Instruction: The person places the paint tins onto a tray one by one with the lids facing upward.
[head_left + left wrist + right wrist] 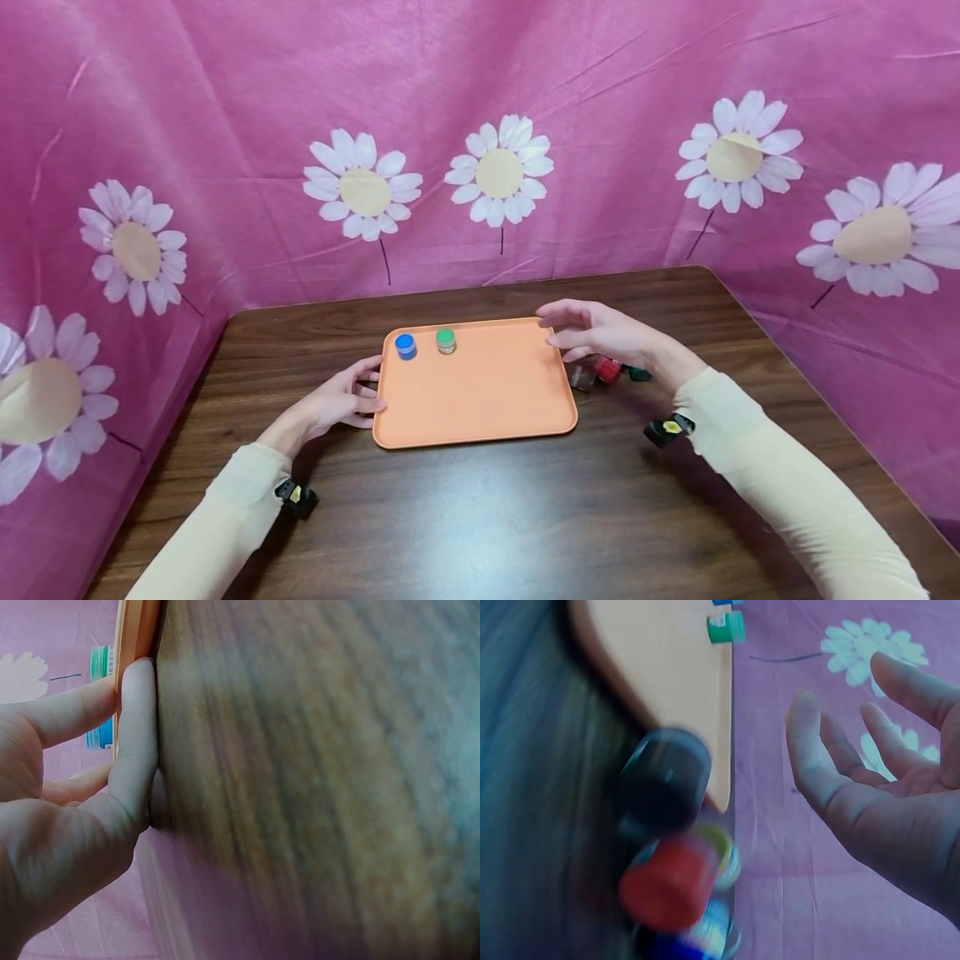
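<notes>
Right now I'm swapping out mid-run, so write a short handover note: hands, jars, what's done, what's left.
Left hand: open, fingers resting against the orange tray's left edge.
Right hand: open, holding nothing, above the tray's far right corner.
Done: blue-lidded jar and green-lidded jar stand at the tray's far left.
Left: a cluster of jars, one red-lidded, one dark-lidded, on the table beside the tray's right edge.

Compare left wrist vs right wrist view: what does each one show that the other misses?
Left wrist only: the left hand, fingers against the orange tray edge on the wooden table.

Right wrist only: the right hand, open and empty, and blurred jars beside the tray, one black-capped jar, one red-capped jar.

Both: tray, table, the green-capped jar, and the pink daisy cloth.
</notes>
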`<move>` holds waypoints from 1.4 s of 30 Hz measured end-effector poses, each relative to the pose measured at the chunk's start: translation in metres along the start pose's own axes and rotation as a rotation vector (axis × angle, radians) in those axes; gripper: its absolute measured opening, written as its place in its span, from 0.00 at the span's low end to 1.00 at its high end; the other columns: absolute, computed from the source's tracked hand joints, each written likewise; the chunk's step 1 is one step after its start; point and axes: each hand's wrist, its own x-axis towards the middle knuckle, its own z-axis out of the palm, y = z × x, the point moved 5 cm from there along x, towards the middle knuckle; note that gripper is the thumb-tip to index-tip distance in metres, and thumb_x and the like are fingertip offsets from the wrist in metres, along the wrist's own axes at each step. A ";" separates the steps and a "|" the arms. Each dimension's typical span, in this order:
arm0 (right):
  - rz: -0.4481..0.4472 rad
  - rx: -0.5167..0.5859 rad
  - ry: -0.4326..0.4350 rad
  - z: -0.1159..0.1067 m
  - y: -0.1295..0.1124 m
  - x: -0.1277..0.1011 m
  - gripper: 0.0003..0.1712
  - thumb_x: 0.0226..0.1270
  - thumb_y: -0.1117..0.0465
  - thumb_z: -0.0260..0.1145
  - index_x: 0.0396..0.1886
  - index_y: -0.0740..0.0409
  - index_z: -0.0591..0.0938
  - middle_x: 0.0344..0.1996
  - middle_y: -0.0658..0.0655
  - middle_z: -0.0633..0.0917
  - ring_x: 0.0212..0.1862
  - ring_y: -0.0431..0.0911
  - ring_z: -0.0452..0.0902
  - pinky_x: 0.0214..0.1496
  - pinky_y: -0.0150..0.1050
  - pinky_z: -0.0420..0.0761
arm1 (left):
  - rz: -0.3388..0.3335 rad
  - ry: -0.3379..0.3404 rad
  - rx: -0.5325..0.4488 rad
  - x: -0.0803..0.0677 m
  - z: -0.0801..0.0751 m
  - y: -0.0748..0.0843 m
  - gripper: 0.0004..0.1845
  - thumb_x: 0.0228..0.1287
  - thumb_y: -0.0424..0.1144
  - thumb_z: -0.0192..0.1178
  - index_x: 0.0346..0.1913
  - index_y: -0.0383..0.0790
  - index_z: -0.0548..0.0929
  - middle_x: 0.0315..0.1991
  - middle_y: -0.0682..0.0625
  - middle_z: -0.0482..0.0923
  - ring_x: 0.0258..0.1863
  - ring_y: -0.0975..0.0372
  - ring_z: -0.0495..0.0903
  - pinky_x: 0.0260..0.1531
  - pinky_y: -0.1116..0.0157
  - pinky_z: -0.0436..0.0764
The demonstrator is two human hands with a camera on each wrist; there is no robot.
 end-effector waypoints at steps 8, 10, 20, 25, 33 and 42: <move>0.003 0.029 0.003 -0.013 0.025 -0.034 0.33 0.71 0.67 0.66 0.71 0.69 0.66 0.71 0.75 0.63 0.65 0.67 0.69 0.58 0.57 0.80 | -0.002 -0.001 0.004 0.000 0.000 0.000 0.47 0.66 0.22 0.62 0.81 0.40 0.47 0.67 0.33 0.55 0.48 0.54 0.74 0.39 0.56 0.87; 0.001 0.023 0.004 -0.015 0.030 -0.042 0.33 0.72 0.66 0.66 0.72 0.70 0.65 0.71 0.75 0.63 0.66 0.65 0.70 0.59 0.56 0.79 | -0.001 0.000 0.004 0.000 0.000 0.000 0.47 0.66 0.22 0.61 0.81 0.40 0.47 0.67 0.33 0.55 0.47 0.54 0.74 0.39 0.56 0.87; -0.020 0.042 0.005 -0.019 0.053 -0.076 0.33 0.72 0.69 0.64 0.71 0.76 0.63 0.70 0.75 0.67 0.68 0.53 0.71 0.62 0.53 0.78 | -0.002 -0.008 0.009 0.001 0.003 0.000 0.47 0.66 0.22 0.61 0.81 0.39 0.47 0.68 0.32 0.55 0.49 0.53 0.75 0.42 0.52 0.87; -0.023 0.031 0.012 -0.017 0.059 -0.076 0.33 0.73 0.69 0.63 0.72 0.74 0.64 0.70 0.74 0.66 0.69 0.49 0.70 0.62 0.46 0.79 | -0.001 0.002 0.006 0.001 0.002 0.000 0.47 0.66 0.22 0.61 0.81 0.39 0.47 0.68 0.32 0.55 0.49 0.53 0.75 0.41 0.52 0.87; -0.026 -0.027 0.007 -0.016 0.053 -0.073 0.34 0.72 0.68 0.64 0.72 0.75 0.64 0.69 0.75 0.68 0.69 0.55 0.69 0.60 0.38 0.80 | 0.000 0.002 0.006 -0.001 0.000 0.004 0.47 0.66 0.22 0.62 0.81 0.39 0.47 0.68 0.32 0.55 0.48 0.53 0.75 0.41 0.52 0.87; 0.005 -0.164 -0.014 -0.012 0.056 -0.077 0.34 0.72 0.64 0.67 0.73 0.69 0.68 0.69 0.67 0.72 0.71 0.61 0.64 0.62 0.29 0.74 | 0.002 -0.001 -0.011 0.000 0.001 0.001 0.47 0.66 0.22 0.62 0.81 0.40 0.48 0.67 0.33 0.56 0.48 0.53 0.74 0.41 0.53 0.87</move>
